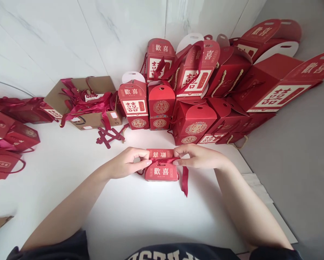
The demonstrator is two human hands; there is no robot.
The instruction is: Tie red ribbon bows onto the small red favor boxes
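Note:
A small red gift box (162,174) with white Chinese characters stands on the white table in front of me. Across its top runs a dark red ribbon (163,160), looped near the handle slot. My left hand (133,160) pinches the ribbon at the left side of the box. On the right side, my right hand (197,157) pinches the same ribbon between thumb and fingers. One loose ribbon tail hangs down to the table below my right hand. Part of a dark red cord shows at the box's left edge.
A cardboard box (88,121) full of red ribbons stands behind on the left, a red wooden-looking character piece (110,137) before it. Stacked red gift boxes (194,119) line the wall at the back and right. More red boxes (21,133) lie far left.

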